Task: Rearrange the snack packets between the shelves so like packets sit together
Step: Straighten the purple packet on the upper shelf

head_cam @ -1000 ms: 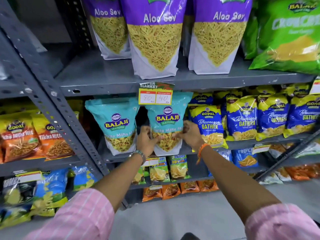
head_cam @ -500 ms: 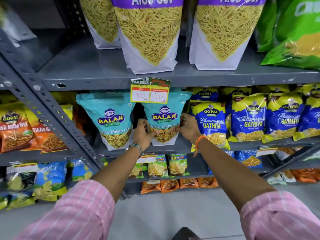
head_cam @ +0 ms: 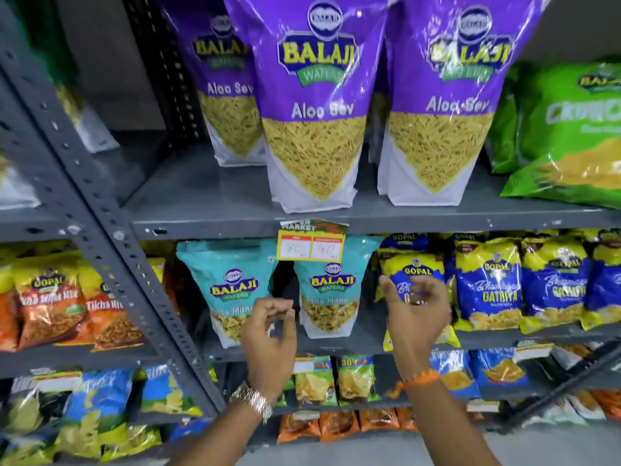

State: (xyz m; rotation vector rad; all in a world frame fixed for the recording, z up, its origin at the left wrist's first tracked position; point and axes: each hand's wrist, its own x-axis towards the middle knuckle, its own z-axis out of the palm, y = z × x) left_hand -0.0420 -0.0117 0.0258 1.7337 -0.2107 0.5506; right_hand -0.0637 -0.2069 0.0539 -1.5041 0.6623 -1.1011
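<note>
Two teal Balaji packets stand upright on the middle shelf, one on the left [head_cam: 225, 284] and one on the right [head_cam: 331, 297]. My left hand [head_cam: 268, 334] hovers in front of the gap between them, fingers loosely curled and holding nothing. My right hand [head_cam: 415, 314] is open with spread fingers, just right of the right teal packet and in front of a blue-yellow Gopal Gathiya packet [head_cam: 408, 264]. Three large purple Aloo Sev bags [head_cam: 312, 105] stand on the shelf above.
A yellow price tag [head_cam: 311, 245] hangs from the grey shelf edge [head_cam: 437, 222]. More Gathiya packets [head_cam: 487, 284] fill the right, green bags [head_cam: 568, 136] the upper right, orange Gopal packets [head_cam: 50, 307] the left bay. A slanted grey post [head_cam: 111, 237] divides the bays. Small packets fill the lower shelves.
Both hands have let go of the right teal packet and drawn back from it, fingers now apart. The camera has tilted up and moved closer to the shelves.
</note>
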